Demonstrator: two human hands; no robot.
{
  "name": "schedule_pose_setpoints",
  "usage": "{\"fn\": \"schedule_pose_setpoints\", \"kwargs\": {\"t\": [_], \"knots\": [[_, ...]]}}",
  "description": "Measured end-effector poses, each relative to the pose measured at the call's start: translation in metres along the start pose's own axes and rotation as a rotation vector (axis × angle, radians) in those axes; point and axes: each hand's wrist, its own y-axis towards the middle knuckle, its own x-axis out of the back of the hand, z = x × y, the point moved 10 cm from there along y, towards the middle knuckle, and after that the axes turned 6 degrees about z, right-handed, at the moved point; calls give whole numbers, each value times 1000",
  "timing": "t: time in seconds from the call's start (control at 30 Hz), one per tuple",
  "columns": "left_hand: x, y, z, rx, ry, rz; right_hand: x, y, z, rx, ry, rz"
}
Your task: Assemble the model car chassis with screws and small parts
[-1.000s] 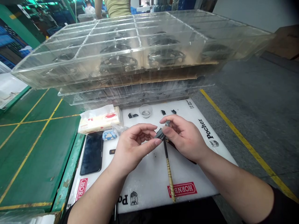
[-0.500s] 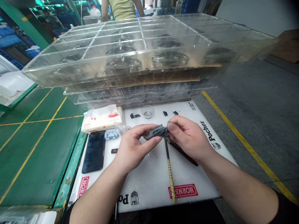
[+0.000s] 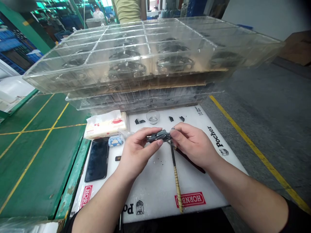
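Note:
A small dark grey moulded part (image 3: 158, 135) is held above the white mat between both hands. My left hand (image 3: 139, 145) grips its left end, thumb below and index finger along the top. My right hand (image 3: 191, 140) is closed at its right end, thumb and index finger pinched together; any smaller piece in that pinch is hidden. Below the hands lies a thin rod-like tool with a yellow wrapped handle (image 3: 177, 187). A slim dark reddish tool (image 3: 190, 160) runs under my right hand; I cannot tell whether the hand touches it.
Behind the mat (image 3: 155, 184) stand stacked clear compartment trays (image 3: 150, 48) with dark wheel-like parts. A small clear cup (image 3: 153, 117), dark pieces (image 3: 171, 119), a tissue pack (image 3: 107, 124), a blue-and-white packet (image 3: 116, 140) and a phone (image 3: 97, 160) lie around. Someone in a yellow-green top (image 3: 127, 11) is beyond.
The grey part has tilted flatter and turned in my fingers, showing a different side. Both hands have shifted slightly left and stay closed on it.

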Motion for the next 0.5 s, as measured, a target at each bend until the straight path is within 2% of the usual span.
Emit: {"fn": "schedule_pose_setpoints", "kwargs": {"t": [0.17,0.5], "knots": [[-1,0,-4,-42,0,13,-2,0,-6,-34,13,9],[-7,0,-10,-105,61,72,4,-2,-6,-43,33,-56]]}}
